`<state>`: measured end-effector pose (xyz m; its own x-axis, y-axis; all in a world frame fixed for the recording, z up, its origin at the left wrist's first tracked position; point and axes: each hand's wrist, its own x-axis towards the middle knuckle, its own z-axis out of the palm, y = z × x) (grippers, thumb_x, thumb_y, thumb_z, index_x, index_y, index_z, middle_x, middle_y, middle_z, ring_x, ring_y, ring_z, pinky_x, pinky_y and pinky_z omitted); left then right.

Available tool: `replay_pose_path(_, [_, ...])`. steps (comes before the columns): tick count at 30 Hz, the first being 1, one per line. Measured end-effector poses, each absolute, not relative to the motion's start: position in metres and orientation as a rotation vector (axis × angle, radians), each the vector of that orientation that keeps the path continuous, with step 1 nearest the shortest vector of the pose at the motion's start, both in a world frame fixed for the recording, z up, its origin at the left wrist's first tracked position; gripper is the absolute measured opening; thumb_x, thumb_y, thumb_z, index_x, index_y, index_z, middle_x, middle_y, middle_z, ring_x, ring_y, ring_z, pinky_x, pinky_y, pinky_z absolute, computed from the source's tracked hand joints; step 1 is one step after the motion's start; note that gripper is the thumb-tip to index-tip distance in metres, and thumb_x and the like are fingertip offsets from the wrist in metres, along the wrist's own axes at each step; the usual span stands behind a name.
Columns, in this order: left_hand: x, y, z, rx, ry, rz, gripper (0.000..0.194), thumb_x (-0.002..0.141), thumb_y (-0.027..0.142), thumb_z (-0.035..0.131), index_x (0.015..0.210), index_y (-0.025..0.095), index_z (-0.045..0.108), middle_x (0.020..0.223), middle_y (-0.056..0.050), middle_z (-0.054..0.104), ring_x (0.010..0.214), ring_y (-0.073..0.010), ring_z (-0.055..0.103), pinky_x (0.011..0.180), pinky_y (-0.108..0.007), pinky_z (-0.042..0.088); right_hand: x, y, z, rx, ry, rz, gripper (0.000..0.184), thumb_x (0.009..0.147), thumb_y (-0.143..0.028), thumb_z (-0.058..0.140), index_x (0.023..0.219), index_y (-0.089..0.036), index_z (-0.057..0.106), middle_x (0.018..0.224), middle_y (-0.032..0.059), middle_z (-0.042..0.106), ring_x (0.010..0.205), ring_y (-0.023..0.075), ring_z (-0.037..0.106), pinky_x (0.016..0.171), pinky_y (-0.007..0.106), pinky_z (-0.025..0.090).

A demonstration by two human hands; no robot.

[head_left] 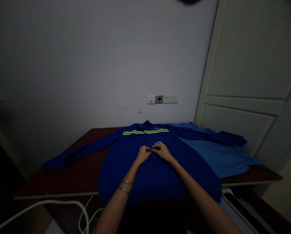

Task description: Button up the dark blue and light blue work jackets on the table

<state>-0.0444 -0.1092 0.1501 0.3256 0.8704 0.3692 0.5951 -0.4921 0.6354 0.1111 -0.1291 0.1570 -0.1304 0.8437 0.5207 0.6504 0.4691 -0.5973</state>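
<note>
A dark blue long-sleeved work shirt (165, 172) lies front side up with its sleeves spread to both sides. Yellow-green reflective bands (133, 132) cross its chest. Over the middle of the front, my left hand (144, 153) pinches the front edge of the cloth between thumb and fingers. Close beside it on the right, my right hand (160, 150) pinches the same front edge, its fingertips almost meeting those of the left. Whether a button sits between the fingertips is too small to see.
A lighter blue garment (208, 154) lies under the shirt's right side. The dark red table (84, 172) backs onto a wall with sockets (170, 98). White cables (62, 202) loop below the front edge at left. A pale panelled door (245, 81) stands at right.
</note>
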Motion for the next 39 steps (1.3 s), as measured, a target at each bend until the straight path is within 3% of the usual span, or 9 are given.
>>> replay_pose_path(5, [-0.044,-0.107,0.149,2.186,1.315,0.992,0.020,0.066,0.014,0.059,0.082,0.012,0.070,0.077,-0.005,0.065,0.069,-0.0139,0.055,0.064,-0.022,0.039,0.115,-0.130,0.176,-1.191,-2.037,0.189,0.024,0.072,-0.017,0.056,0.095,-0.019,0.061,0.094,0.0038,0.060,0.084,0.0140,0.055,0.078,0.028,0.042])
replay_pose_path(8, [-0.044,-0.107,0.149,2.187,1.310,0.977,0.019,0.066,0.015,0.059,0.082,0.012,0.070,0.074,-0.004,0.065,0.067,-0.0138,0.055,0.063,-0.022,0.039,0.114,-0.131,0.185,-1.222,-2.240,0.076,0.026,0.072,-0.015,0.054,0.097,-0.020,0.061,0.093,0.0036,0.061,0.089,0.0155,0.054,0.077,0.027,0.039])
replay_pose_path(15, [-0.045,-0.106,0.149,2.187,1.283,0.961,0.018,0.067,0.017,0.059,0.080,0.013,0.071,0.072,-0.003,0.066,0.065,-0.0136,0.055,0.060,-0.021,0.036,0.107,-0.132,0.194,-1.307,-2.330,0.066,0.027,0.073,-0.013,0.049,0.096,-0.022,0.061,0.087,0.0024,0.064,0.081,0.0151,0.057,0.065,0.021,0.037])
replay_pose_path(26, [-0.044,-0.109,0.152,2.198,1.280,0.939,0.026,0.066,0.010,0.053,0.084,0.015,0.071,0.080,-0.004,0.068,0.073,-0.0163,0.058,0.067,-0.023,0.041,0.115,-0.105,0.179,-1.403,-1.940,0.698,0.035,0.061,-0.004,0.054,0.095,-0.013,0.056,0.069,0.0009,0.065,0.061,0.0111,0.058,0.054,0.018,0.042])
replay_pose_path(32, [-0.044,-0.110,0.151,2.190,1.296,0.937,0.028,0.066,0.011,0.055,0.089,0.013,0.069,0.082,-0.005,0.067,0.073,-0.0156,0.058,0.066,-0.023,0.042,0.119,-0.102,0.183,-1.507,-1.839,0.959,0.036,0.061,-0.013,0.061,0.097,-0.012,0.058,0.065,0.0010,0.065,0.048,0.0102,0.053,0.041,0.018,0.037])
replay_pose_path(36, [-0.046,-0.102,0.147,2.132,1.250,0.959,0.029,0.065,0.013,0.058,0.092,0.013,0.068,0.082,-0.005,0.067,0.071,-0.0143,0.059,0.068,-0.023,0.044,0.127,-0.106,0.187,-1.441,-1.923,0.814,0.025,0.067,-0.018,0.059,0.091,-0.013,0.062,0.069,0.0023,0.066,0.054,0.0121,0.057,0.047,0.021,0.042])
replay_pose_path(39, [-0.050,-0.093,0.146,2.054,1.233,1.030,0.032,0.067,0.017,0.059,0.098,0.012,0.066,0.090,-0.007,0.067,0.079,-0.0154,0.059,0.074,-0.024,0.044,0.132,-0.113,0.183,-1.428,-2.032,0.483,0.020,0.073,-0.020,0.054,0.089,-0.016,0.065,0.083,0.0055,0.068,0.075,0.0164,0.062,0.067,0.026,0.047])
